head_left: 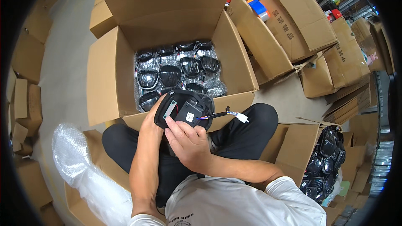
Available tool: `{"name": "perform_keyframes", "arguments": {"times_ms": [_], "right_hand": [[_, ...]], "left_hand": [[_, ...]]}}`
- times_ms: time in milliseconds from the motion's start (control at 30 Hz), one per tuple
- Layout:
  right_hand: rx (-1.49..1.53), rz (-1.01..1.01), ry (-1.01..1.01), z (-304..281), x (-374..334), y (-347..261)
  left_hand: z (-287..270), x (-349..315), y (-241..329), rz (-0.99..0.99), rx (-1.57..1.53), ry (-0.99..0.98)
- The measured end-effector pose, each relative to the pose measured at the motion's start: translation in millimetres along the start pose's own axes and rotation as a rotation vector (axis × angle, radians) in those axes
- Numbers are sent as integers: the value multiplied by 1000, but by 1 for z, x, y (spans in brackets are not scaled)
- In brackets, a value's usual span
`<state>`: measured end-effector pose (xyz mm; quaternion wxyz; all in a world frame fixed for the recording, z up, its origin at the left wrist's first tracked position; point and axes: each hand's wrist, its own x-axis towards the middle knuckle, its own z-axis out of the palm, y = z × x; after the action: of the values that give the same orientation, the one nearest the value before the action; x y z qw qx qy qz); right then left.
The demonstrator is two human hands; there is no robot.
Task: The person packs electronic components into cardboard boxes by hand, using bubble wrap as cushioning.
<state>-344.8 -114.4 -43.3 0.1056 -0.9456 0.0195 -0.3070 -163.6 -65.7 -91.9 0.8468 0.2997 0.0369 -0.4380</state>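
Observation:
In front of my lap I hold a rounded black plastic electronic unit [184, 104], its open back facing up. A pale narrow strip [170, 109] with a thin red wire and a small white label show on it. From its right side runs a short cable ending in a white connector [241, 117]. My left hand [151, 116] is closed round the unit's left edge, most of its fingers hidden underneath. Across the lower edge lies my right hand [188, 143], fingers bent against the unit, one fingertip at the strip's lower end; its thumb is hidden.
Ahead stands an open cardboard box [167, 16] with bubble-wrapped rows of glossy black units [170, 75]. Bubble wrap [71, 155] drapes over a carton at left. Another carton [295, 150] at right holds more black units. A tape roll [258, 9] rests on boxes at back right.

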Motion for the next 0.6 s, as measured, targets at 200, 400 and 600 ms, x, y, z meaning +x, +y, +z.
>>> {"name": "perform_keyframes", "arguments": {"times_ms": [200,400,600], "right_hand": [[12,5,-24,-1,-6,4],[22,15,-11,-2,-6,11],[-114,-86,113,-16,70,61]], "left_hand": [[10,6,7,21,71,-22],[34,13,11,39,161,-77],[55,47,43,51,277,-118]]}}
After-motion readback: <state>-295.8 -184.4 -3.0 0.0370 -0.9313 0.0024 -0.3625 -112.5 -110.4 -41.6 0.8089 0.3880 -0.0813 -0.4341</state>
